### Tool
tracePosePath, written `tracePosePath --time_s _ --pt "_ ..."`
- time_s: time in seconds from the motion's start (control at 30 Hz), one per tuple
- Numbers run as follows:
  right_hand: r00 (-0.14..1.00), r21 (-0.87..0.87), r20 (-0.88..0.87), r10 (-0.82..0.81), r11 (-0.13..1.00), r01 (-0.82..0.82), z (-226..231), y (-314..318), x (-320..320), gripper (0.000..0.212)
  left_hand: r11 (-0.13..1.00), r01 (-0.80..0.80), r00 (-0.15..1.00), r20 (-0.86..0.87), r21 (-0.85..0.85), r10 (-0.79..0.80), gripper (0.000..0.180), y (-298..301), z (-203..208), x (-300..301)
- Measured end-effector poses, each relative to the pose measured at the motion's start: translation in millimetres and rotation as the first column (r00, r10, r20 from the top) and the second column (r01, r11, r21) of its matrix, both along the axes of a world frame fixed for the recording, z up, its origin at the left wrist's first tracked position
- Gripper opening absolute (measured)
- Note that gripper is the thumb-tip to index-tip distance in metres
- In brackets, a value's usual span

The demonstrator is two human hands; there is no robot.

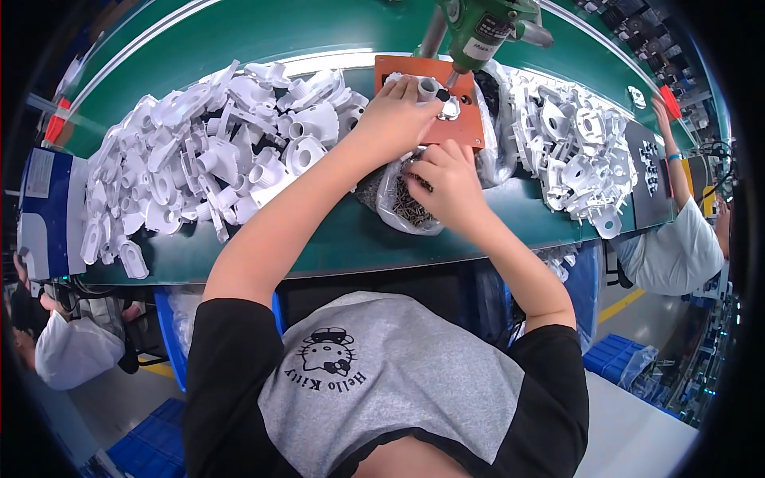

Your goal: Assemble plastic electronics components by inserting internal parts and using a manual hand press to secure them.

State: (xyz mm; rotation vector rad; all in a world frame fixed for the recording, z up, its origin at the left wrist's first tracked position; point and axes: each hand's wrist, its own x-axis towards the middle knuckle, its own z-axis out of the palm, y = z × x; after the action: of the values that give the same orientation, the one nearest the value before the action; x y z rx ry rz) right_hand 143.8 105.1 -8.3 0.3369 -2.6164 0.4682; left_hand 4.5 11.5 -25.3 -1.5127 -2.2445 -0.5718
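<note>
My left hand [398,113] lies over a white plastic housing [428,88] with a short round tube, its fingers closed on the part. The housing sits on an orange fixture block [468,131], beside another small white piece [451,109]. Above the block hangs the pointed tip of a green press-like machine [486,32]. Nearer to me, my right hand [448,182] is over a clear plastic bag [430,229] of small dark screws [409,205]. Its fingers are curled down at the bag's mouth; whatever is between the fingertips is hidden.
A large heap of white housings [231,159] covers the left of the green bench [343,251]. On the right lies a heap of flatter white parts [574,151], with a dark mat [649,171] of small black pieces beyond. Other people [673,247] work at both sides.
</note>
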Motion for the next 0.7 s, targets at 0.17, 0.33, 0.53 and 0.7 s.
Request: tracePosePath --time_s 0.17,0.33,0.53,0.7 --pt "1.0 0.077 0.005 -0.011 0.997 0.011 -3.3 -4.6 -0.4 0.014 0.999 0.009 0.999 0.044 0.038 -0.01 0.022 2.1 0.4 2.8" --pt "0.999 0.1 0.031 0.017 0.995 -0.02 -4.4 -5.1 -2.0 0.015 1.0 -0.008 1.0 0.025 0.019 0.007 0.021 0.9 -1.7 0.9" --pt "0.999 0.065 0.04 0.031 0.997 -0.033 -6.2 -5.9 -4.2 0.014 0.999 -0.001 1.0 0.028 0.042 0.0 0.021 1.3 -1.0 1.4" --pt "0.997 0.096 0.068 0.022 0.995 -0.028 -5.5 -7.5 -4.0 0.013 0.999 -0.01 1.0 -0.001 0.048 0.01 0.021 2.0 -2.4 0.9"
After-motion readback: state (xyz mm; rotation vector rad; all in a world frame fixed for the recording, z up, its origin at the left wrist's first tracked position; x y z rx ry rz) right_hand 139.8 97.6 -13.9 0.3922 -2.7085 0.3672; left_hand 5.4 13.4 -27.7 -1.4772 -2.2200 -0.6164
